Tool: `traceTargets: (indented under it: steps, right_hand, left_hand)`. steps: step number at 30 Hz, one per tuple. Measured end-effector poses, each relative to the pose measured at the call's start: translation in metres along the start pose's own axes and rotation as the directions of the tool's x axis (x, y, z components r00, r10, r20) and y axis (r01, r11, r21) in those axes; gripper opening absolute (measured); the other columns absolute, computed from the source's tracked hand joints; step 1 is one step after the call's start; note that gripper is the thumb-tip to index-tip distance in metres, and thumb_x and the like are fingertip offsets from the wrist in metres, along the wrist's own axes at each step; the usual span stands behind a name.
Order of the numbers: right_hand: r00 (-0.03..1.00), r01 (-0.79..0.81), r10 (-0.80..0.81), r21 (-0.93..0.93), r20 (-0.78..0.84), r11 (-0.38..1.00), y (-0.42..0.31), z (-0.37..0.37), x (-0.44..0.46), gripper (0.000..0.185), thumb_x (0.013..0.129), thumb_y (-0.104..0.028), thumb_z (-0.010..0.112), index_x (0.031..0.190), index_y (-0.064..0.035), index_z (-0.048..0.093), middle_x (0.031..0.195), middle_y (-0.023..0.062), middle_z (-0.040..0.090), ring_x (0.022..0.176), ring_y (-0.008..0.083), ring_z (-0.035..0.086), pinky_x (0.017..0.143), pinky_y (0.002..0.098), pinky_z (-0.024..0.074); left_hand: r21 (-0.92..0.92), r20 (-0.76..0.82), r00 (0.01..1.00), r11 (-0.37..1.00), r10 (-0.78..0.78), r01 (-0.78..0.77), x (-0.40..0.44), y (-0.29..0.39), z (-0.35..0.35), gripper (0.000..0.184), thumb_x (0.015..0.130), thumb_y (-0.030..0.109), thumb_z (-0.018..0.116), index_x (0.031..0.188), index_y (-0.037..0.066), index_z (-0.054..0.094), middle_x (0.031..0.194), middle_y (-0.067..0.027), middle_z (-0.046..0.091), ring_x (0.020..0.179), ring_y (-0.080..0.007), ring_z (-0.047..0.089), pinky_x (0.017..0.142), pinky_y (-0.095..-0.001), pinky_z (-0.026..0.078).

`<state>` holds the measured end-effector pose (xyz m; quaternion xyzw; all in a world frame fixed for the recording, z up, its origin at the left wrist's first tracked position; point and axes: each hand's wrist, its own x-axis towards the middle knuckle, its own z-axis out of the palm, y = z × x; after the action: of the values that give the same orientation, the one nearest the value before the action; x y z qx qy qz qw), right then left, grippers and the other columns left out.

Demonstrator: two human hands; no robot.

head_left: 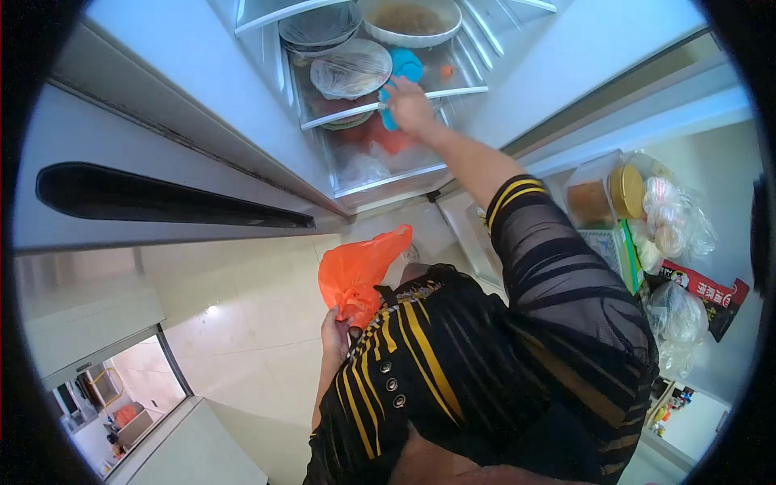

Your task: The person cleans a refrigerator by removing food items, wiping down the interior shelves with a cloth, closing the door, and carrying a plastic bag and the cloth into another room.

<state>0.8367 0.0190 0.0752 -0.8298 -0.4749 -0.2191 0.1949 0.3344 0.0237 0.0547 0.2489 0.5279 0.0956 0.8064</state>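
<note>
My right hand (410,107) reaches into the open fridge at a shelf's front edge, its fingers closed on a blue item (387,109). Just behind it on the shelf lies another blue piece (406,65), beside a plastic-wrapped bowl (352,69). Low near my waist, my left hand (335,333) grips an orange plastic bag (356,271), which hangs in front of my body. What the bag contains is hidden.
A white oval dish (412,22) and stacked covered bowls (320,26) stand deeper in the fridge. Bags and a yellow-lidded jar (626,191) fill the right door. The left door has a long black handle (170,194).
</note>
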Motion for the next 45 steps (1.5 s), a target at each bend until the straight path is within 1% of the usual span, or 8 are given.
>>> traceTargets:
  steps: [4,10,20,27,33,36,39,45]
  right_hand:
    - [0.847,-0.288,0.337,-0.176,0.411,0.941,0.088,-0.018,0.010,0.038,0.082,-0.016,0.040,0.117,-0.0035,0.047,0.119,0.0159,0.047,0.111,0.0316,0.043,0.094,0.0394,0.0329]
    - [0.880,-0.417,0.466,-0.325,0.089,0.849,0.091,0.007,0.009,0.031,0.077,-0.019,0.047,0.106,-0.0100,0.056,0.115,0.0126,0.049,0.110,0.0263,0.042,0.091,0.0442,0.0334]
    - [0.966,-0.220,0.258,0.442,-0.027,0.869,-0.027,-0.023,-0.036,0.026,0.074,-0.005,0.051,0.098,-0.0030,0.058,0.102,0.0158,0.057,0.095,0.0291,0.053,0.084,0.0362,0.0399]
    - [0.613,-0.310,0.539,0.803,0.578,-0.509,-0.092,-0.102,-0.033,0.025,0.081,-0.010,0.051,0.104,-0.0009,0.053,0.092,0.0046,0.055,0.088,0.0135,0.051,0.080,0.0273,0.0404]
    - [0.663,0.056,0.701,0.951,-0.264,0.305,-0.075,-0.260,0.059,0.027,0.081,-0.009,0.051,0.106,-0.0010,0.050,0.096,0.0059,0.055,0.088,0.0146,0.051,0.078,0.0273,0.0414]
    - [0.658,-0.035,0.319,0.395,-0.683,0.918,-0.032,-0.275,0.109,0.024,0.080,-0.019,0.051,0.099,-0.0059,0.057,0.101,0.0099,0.057,0.091,0.0234,0.055,0.081,0.0346,0.0417]
    - [0.951,-0.242,0.264,0.145,-0.159,0.959,-0.010,-0.247,0.142,0.028,0.081,-0.029,0.049,0.099,-0.0114,0.060,0.107,0.0105,0.056,0.098,0.0274,0.052,0.085,0.0379,0.0393]
    - [0.963,-0.201,0.220,-0.132,0.153,0.971,0.100,-0.234,0.168,0.033,0.086,-0.032,0.038,0.110,-0.0170,0.055,0.123,0.0058,0.047,0.117,0.0225,0.039,0.096,0.0353,0.0325]
  left_hand:
    - [-0.033,-0.045,0.998,0.999,0.038,-0.040,-0.002,0.002,-0.004,0.021,0.081,0.023,0.053,0.091,0.004,0.053,0.092,-0.0065,0.055,0.085,-0.0174,0.052,0.077,-0.0303,0.043]
    - [-0.082,-0.055,0.995,0.993,0.079,-0.084,-0.013,0.000,-0.015,0.022,0.082,0.022,0.051,0.092,0.003,0.052,0.093,-0.0073,0.056,0.089,-0.0185,0.052,0.078,-0.0307,0.043]
    - [-0.034,0.122,0.991,0.998,0.057,-0.054,0.032,0.001,-0.020,0.020,0.083,0.024,0.049,0.090,0.005,0.050,0.092,-0.0062,0.056,0.085,-0.0198,0.053,0.078,-0.0348,0.043]
    - [-0.052,0.112,0.983,0.988,0.148,-0.143,0.018,0.032,-0.001,0.017,0.083,0.023,0.050,0.085,0.006,0.051,0.086,-0.0070,0.056,0.084,-0.0202,0.053,0.077,-0.0341,0.044]
    - [-0.092,0.116,0.992,0.995,0.056,-0.045,0.030,0.018,-0.028,0.015,0.079,0.021,0.055,0.075,0.008,0.049,0.078,-0.0056,0.053,0.080,-0.0205,0.054,0.072,-0.0360,0.047]
    - [-0.051,0.161,0.987,0.999,0.002,0.006,0.049,0.017,-0.041,0.019,0.079,0.022,0.054,0.066,0.011,0.047,0.075,-0.0056,0.053,0.076,-0.0211,0.054,0.072,-0.0360,0.047]
    - [-0.022,0.160,0.986,0.999,-0.036,0.040,0.026,0.034,-0.021,0.017,0.080,0.023,0.053,0.070,0.011,0.048,0.076,-0.0051,0.053,0.073,-0.0206,0.053,0.070,-0.0345,0.048]
    - [-0.062,0.215,0.966,0.989,0.146,-0.136,0.020,0.049,-0.022,0.020,0.081,0.022,0.051,0.092,0.006,0.051,0.091,-0.0076,0.057,0.082,-0.0190,0.055,0.073,-0.0317,0.047]
